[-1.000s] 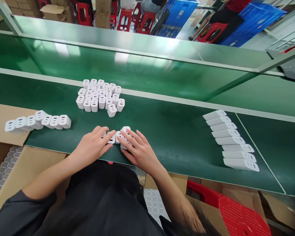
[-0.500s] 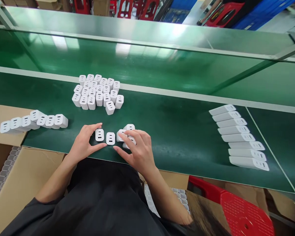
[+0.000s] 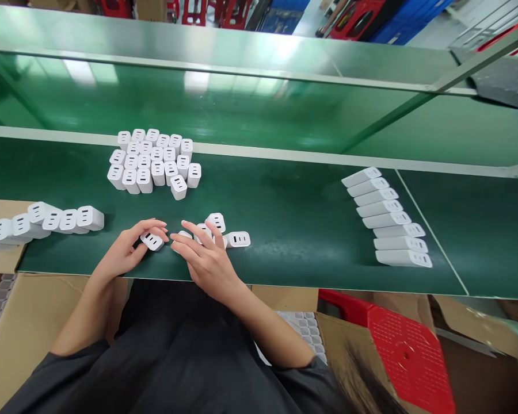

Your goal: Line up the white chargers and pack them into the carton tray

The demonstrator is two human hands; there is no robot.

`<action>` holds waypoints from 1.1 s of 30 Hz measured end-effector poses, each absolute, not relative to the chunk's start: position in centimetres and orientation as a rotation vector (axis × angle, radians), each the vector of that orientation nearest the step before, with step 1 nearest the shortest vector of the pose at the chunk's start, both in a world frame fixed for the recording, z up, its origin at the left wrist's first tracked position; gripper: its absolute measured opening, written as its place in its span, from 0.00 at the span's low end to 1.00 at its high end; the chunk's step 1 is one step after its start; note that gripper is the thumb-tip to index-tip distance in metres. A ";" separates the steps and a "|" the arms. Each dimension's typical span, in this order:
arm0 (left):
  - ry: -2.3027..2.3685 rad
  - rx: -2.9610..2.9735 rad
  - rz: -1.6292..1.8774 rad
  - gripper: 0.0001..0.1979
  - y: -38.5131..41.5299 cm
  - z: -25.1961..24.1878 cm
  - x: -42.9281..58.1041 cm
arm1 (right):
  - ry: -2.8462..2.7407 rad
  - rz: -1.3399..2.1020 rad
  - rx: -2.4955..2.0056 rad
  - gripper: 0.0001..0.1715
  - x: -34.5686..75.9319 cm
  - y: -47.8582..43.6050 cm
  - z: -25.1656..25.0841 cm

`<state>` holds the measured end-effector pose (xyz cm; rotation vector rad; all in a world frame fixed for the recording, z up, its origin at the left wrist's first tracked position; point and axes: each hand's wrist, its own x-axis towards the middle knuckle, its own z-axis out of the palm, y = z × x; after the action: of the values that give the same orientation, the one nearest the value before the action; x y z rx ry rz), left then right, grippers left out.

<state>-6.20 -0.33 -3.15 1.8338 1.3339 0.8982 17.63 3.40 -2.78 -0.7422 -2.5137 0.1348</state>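
My left hand (image 3: 127, 247) is closed round a white USB charger (image 3: 152, 241), tilted, with the face with its port slots toward me. Just right of it, my right hand (image 3: 205, 259) is palm down with fingers spread over a few more chargers and partly hides them. Beyond its fingertips stands one charger (image 3: 216, 222); another charger (image 3: 240, 239) shows its slotted face turned sideways, right of the hand. Whether the right fingers press on the covered chargers I cannot tell.
A block of several standing chargers (image 3: 144, 179) is farther back on the green table (image 3: 285, 230). A leaning row of chargers (image 3: 90, 218) reaches onto cardboard at left; another row (image 3: 384, 219) lies at right. A red stool (image 3: 408, 351) and open cartons are below the table edge.
My left hand has taken hold of a charger and tilted it. My right hand has moved left across the small group, whose chargers have shifted. The camera view has turned slightly right.
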 end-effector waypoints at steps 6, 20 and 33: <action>1.304 1.937 0.993 0.26 -0.9 -2.1 -5.4 | -2.326 0.221 -0.909 0.22 19.1 3.2 -2.0; 1.467 2.437 0.771 0.20 0.9 -2.5 -2.4 | -2.353 0.002 -1.038 0.13 19.7 3.5 -2.8; 1.340 2.646 0.518 0.30 1.1 -0.9 -3.3 | -2.197 0.301 -1.133 0.12 22.0 5.2 -1.1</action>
<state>-3.34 1.12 -0.95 2.6458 1.3403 0.5182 21.98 5.21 -1.14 -1.1331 -2.1973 0.3008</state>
